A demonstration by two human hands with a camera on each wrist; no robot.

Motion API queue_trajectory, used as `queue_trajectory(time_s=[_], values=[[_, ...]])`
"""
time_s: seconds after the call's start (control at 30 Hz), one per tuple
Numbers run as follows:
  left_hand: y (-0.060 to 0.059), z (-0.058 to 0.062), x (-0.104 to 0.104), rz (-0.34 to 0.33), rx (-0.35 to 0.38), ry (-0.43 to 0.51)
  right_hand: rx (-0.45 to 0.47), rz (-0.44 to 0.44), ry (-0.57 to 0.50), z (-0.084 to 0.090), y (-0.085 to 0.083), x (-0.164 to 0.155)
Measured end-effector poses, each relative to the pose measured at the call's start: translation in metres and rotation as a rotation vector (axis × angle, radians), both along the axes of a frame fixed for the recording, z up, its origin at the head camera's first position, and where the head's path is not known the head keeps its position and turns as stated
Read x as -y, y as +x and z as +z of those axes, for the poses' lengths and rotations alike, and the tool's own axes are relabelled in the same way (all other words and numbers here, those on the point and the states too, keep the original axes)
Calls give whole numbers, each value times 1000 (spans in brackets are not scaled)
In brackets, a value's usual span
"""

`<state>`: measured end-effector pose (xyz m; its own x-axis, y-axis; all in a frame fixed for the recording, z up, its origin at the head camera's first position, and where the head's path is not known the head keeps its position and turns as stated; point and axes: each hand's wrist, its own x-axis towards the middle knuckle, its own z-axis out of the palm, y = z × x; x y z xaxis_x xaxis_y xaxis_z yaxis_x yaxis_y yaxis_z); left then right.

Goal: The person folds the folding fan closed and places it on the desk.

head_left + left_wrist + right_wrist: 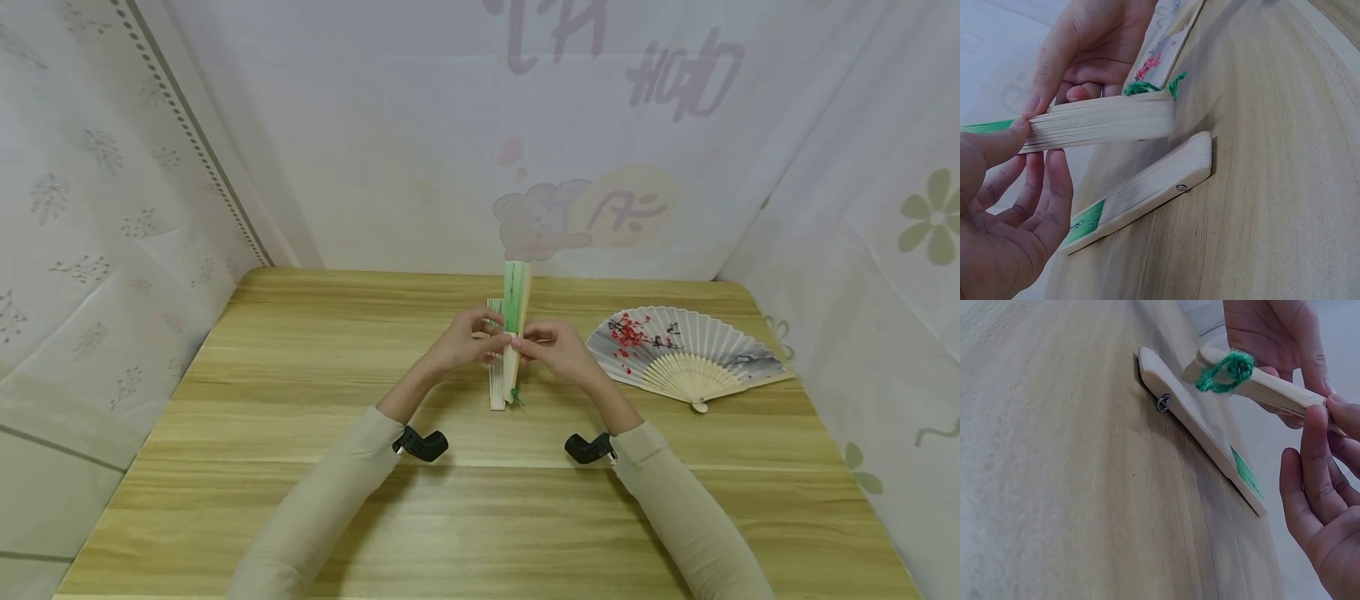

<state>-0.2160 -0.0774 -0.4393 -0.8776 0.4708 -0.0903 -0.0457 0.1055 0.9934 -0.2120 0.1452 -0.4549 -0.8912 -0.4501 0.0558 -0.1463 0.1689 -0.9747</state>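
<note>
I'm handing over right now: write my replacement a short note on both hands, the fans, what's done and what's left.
Left hand: pinches the folded green fan, held off the table.
Right hand: pinches the same fan from the other side; its green tassel hangs at the pivot end.
Second closed fan: flat on the table beneath it.
White blossom fan: spread open at right.
Done: one fan open. Left: likely the green fan in grip, then the closed one.

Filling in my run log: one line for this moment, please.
left hand: pinches green fan | right hand: pinches same fan | closed fan: flat on table | open fan: right
</note>
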Motion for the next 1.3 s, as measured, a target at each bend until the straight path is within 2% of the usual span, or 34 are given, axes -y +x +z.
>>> queue_trajectory(time_s=[0.2,0.47,1.3], values=[[0,0,0,2,-8,-23,-46,6,12,-4,-1,-1],[1,-1,1,-45,-32,-32,-91,41,25,0,0,-1],[3,-1,-1,-11,-14,-56,-119,29,98,3,4,1]])
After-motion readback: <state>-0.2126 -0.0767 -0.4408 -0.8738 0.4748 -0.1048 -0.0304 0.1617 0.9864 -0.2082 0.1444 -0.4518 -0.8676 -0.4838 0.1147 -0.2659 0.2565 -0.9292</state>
